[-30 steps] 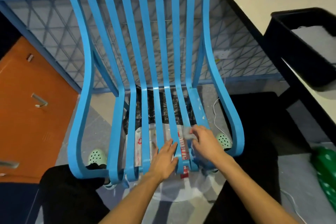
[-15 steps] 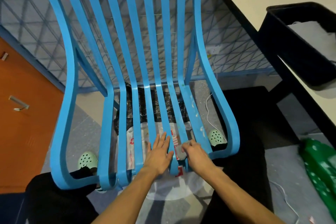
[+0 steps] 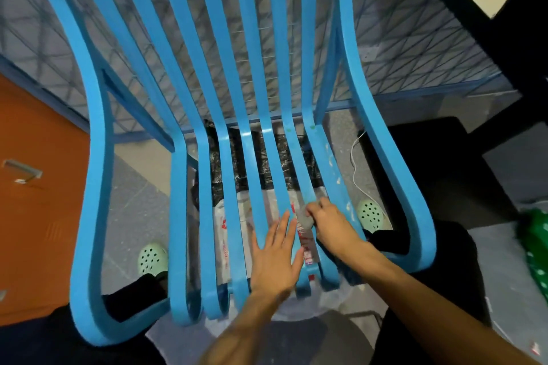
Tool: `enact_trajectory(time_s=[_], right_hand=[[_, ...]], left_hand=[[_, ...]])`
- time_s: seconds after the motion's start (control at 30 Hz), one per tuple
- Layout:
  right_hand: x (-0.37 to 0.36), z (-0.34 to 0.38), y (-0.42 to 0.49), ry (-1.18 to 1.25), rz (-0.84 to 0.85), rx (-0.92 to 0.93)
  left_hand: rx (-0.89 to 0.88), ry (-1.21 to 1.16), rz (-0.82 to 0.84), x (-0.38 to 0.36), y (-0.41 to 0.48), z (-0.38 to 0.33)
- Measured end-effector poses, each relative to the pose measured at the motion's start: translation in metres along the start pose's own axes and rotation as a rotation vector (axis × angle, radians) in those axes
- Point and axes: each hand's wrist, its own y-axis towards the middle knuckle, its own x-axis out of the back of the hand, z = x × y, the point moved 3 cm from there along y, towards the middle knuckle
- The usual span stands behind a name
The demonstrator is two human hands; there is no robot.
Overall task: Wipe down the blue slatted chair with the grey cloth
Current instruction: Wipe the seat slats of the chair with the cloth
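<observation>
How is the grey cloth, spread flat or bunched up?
Bunched up: the cloth is a small wad gripped in the right hand's curled fingers, against a chair slat.

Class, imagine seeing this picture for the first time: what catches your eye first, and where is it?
The blue slatted chair fills the centre. At the front of its seat, the right hand holds the grey cloth on a slat while the left hand lies flat beside it. An orange cabinet stands at left.

Your head-worn view looks forward and down, close above the blue chair (image 3: 98,157). It rises away beyond your right hand (image 3: 332,225).
</observation>
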Motion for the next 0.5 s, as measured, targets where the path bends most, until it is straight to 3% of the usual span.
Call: enact_trajectory(time_s=[0.3,0.5], right_hand=[[0.012,0.003,0.085,-0.018,-0.051,-0.039],[0.011,0.006,0.070,-0.005,-0.061,-0.038]], left_hand=[[-0.051,0.011,-0.102,0.005,0.002,-0.001],[-0.062,-0.022,-0.106,0.000,0.003,0.002]])
